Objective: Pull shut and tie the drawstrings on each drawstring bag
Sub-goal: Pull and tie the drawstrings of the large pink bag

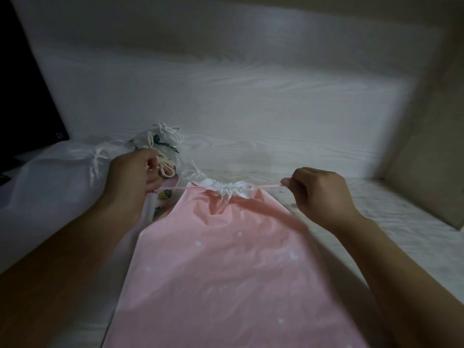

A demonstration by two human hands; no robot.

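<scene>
The left hand (133, 172) is curled round one pink drawstring (180, 189), and the right hand (319, 194) pinches the other drawstring end (270, 186) between thumb and fingers. The cords run almost straight sideways from each hand inward to the gathered white neck (229, 189) of the pink bag (226, 259), which sits between the hands, slightly nearer the right one. The bag's long axis runs from that neck back toward the person, crosswise to the cords. The neck looks drawn shut, so tying likely comes next: both hands would have to bring their cords together over the neck. Just beyond the left hand lie other bags (160, 144), their white strings already knotted, on the pale table (276, 121).
</scene>
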